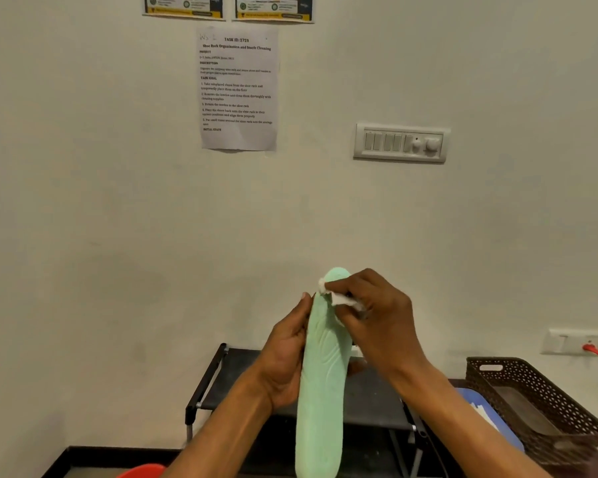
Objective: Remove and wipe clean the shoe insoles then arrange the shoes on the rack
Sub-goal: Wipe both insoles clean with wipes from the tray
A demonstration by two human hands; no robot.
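The left hand (pixel 285 353) grips the green insole (pixel 321 381) upright — likely to brace it — while the right hand (pixel 377 315) pinches a white tissue (pixel 342 298) against its tip.

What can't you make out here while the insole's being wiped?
Head view:
- Lower end of insole: cut off by bottom edge.
- The wipe: mostly hidden inside right hand.
- Top of rack: partly behind left hand and insole.
- Wall sheet small print: too blurred.
- Orange object: cropped by bottom edge.

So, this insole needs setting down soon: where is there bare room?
The black metal-framed rack top is bare between its left rail and the left hand. The right side is crowded: blue plastic tray, brown perforated basket.
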